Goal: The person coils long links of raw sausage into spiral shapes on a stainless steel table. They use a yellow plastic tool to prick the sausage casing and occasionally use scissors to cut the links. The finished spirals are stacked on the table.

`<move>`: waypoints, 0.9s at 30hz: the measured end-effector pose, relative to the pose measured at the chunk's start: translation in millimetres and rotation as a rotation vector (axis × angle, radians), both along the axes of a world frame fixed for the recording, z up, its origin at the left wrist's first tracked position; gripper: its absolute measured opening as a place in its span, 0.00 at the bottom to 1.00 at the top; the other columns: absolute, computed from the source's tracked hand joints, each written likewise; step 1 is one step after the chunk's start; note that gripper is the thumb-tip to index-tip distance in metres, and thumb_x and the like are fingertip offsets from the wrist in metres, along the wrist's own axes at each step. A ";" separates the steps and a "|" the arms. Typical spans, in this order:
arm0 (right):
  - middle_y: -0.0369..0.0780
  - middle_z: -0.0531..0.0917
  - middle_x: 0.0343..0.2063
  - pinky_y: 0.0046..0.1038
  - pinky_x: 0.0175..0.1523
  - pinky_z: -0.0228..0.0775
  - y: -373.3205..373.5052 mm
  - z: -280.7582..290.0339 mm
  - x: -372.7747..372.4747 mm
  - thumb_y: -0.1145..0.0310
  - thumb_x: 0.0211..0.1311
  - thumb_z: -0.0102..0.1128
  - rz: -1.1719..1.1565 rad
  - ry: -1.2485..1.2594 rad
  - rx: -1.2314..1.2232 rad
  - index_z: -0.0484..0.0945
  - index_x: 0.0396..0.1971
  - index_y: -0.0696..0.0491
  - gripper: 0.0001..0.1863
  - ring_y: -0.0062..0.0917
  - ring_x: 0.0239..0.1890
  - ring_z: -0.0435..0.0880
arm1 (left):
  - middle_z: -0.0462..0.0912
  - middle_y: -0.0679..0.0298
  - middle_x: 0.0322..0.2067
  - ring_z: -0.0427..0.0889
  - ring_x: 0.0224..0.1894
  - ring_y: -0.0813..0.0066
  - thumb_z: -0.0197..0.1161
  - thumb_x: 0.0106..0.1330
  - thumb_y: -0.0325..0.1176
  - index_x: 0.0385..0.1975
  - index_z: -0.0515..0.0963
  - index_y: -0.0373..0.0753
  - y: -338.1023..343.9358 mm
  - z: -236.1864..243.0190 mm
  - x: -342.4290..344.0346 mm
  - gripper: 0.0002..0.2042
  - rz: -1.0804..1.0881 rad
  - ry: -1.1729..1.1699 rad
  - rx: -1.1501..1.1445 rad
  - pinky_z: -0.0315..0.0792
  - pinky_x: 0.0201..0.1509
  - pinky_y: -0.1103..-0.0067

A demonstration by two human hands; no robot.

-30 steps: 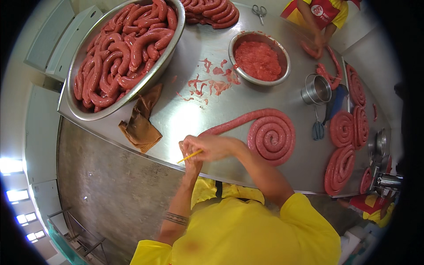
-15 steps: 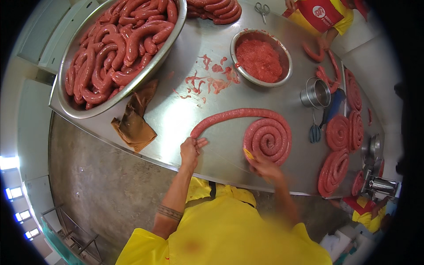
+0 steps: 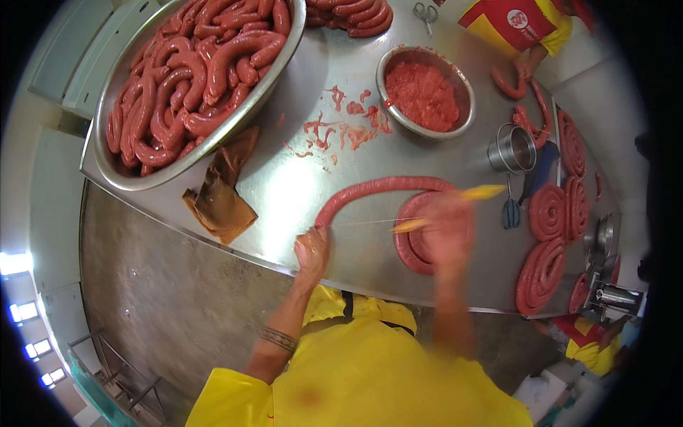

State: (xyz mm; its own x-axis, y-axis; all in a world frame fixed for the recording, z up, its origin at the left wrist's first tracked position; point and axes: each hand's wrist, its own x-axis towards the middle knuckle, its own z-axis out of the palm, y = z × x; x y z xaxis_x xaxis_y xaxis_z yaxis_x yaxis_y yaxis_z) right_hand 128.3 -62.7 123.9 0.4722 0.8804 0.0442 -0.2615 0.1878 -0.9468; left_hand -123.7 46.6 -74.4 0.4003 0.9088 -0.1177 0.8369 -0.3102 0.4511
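Observation:
My left hand (image 3: 311,249) is closed on the end of a long pink sausage (image 3: 366,186) near the table's front edge. The sausage arches rightward into a flat spiral coil (image 3: 413,245) lying on the steel table (image 3: 284,164). Over that coil my right hand (image 3: 445,235), smeared by motion, holds a thin yellow stick (image 3: 484,192), which shows doubled in the blur. A fine thread (image 3: 363,222) runs from the sausage end at my left hand to my right hand, which hides part of the coil.
Left: a big bowl of sausages (image 3: 192,99) and brown cloth (image 3: 220,206). Back: a bowl of red meat (image 3: 423,96), scissors (image 3: 427,18), scraps (image 3: 341,128). Right: steel containers (image 3: 509,149), blue-handled scissors (image 3: 511,213), several coils (image 3: 541,277). A co-worker (image 3: 523,32) stands opposite, another person (image 3: 590,345) at lower right.
My hands have separated, drawing the thread between them. My right hand moved right, down to the coil, then up over it with the stick. My left hand stays at the sausage end.

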 end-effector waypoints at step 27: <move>0.33 0.72 0.26 0.25 0.35 0.71 14.4 17.4 10.1 0.66 0.74 0.48 -0.048 0.255 -0.077 0.71 0.30 0.50 0.10 0.19 0.27 0.72 | 0.80 0.49 0.17 0.80 0.17 0.51 0.56 0.65 0.34 0.16 0.75 0.37 -15.3 58.4 33.8 0.14 -0.196 -0.242 0.246 0.74 0.23 0.63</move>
